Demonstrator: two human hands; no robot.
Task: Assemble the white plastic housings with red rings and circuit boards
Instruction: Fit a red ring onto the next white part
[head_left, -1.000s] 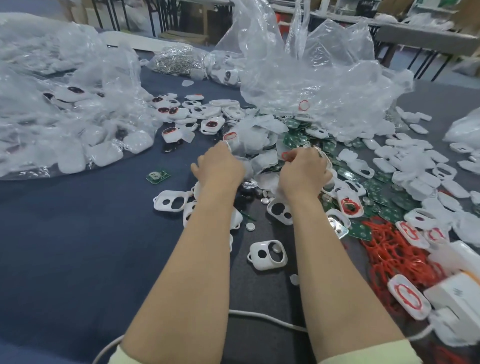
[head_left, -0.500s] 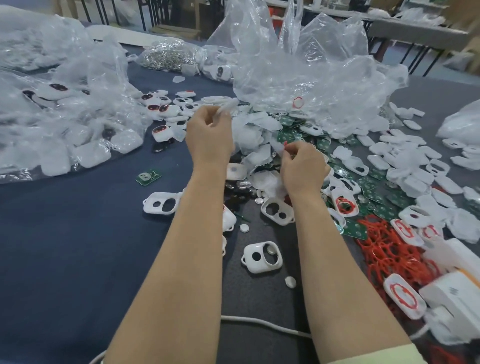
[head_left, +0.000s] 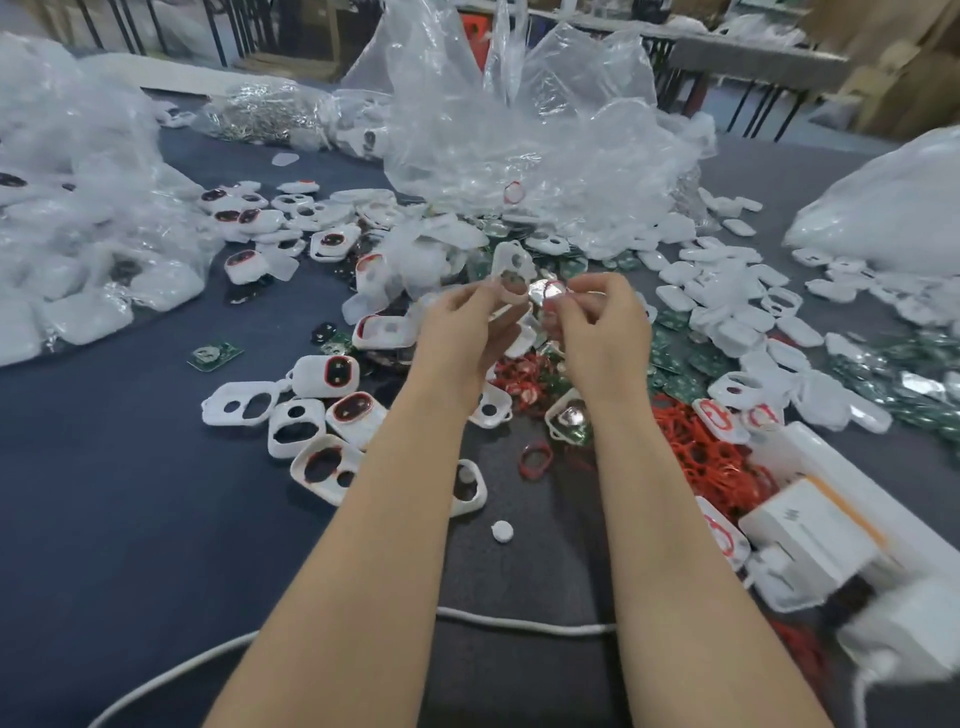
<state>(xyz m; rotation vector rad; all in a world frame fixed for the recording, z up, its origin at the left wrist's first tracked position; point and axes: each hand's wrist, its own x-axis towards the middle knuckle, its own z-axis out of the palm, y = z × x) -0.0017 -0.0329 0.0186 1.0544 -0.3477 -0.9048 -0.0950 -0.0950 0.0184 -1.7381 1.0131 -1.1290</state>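
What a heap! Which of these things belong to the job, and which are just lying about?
Job: white housing in the left hand, small round part in the right hand, red rings, green circuit boards, loose housings.
Lying about: plastic bags, white cable, white boxes.

The left hand (head_left: 462, 332) is holding a white housing (head_left: 511, 267) upright between the thumb and the fingers, above the dark table (head_left: 104, 519). The right hand (head_left: 597, 327) is pinching a small shiny round part (head_left: 551, 291) with a red edge, just beside the housing; whether the two are touching is not clear. Other scattered housings (head_left: 244, 408) are lying under and left of the hands, some with red inside. A heap of red rings (head_left: 701, 457) is lying at the right, near a white box (head_left: 810, 535), and green circuit boards (head_left: 675, 358) are spreading behind it. One loose red ring (head_left: 535, 460) is lying between the forearms. A crumpled clear plastic bag (head_left: 519, 145) is standing behind the hands.
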